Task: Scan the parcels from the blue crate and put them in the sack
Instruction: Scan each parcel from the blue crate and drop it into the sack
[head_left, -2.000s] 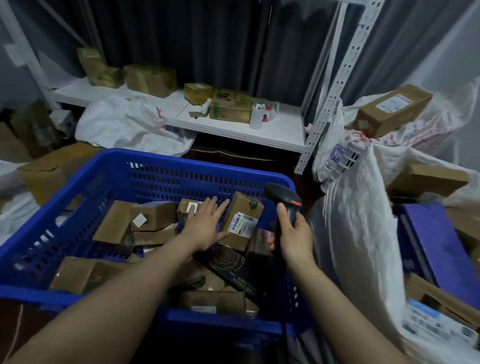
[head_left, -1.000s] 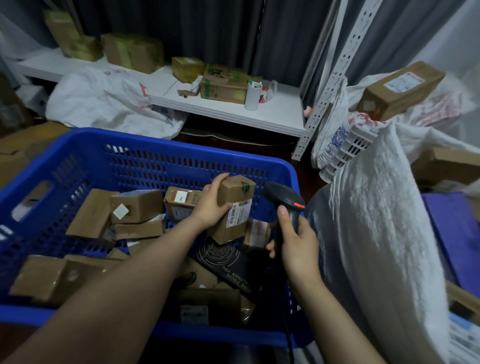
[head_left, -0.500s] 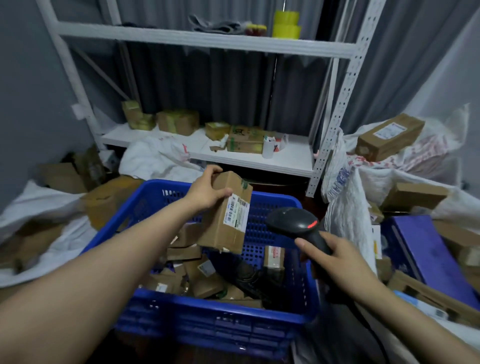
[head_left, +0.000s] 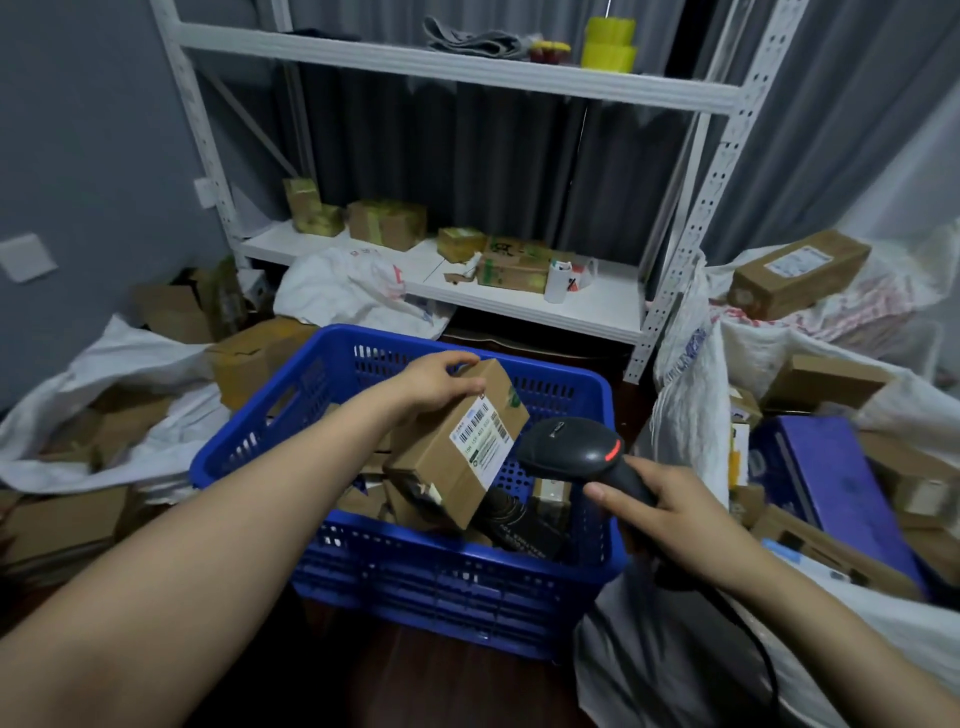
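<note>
At frame centre, the left hand (head_left: 434, 382), fingers curled round a parcel (head_left: 457, 441), has lifted it from the blue crate (head_left: 467, 577) toward the scanner (head_left: 576, 454) the right hand (head_left: 670, 512) grips, so scanning looks imminent.

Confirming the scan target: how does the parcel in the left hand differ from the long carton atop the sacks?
The parcel is tilted, gripped by the left hand over the blue crate; the long carton rests untouched on sacks. The parcel is stubbier than the long carton. Both: labelled brown cardboard.
</note>
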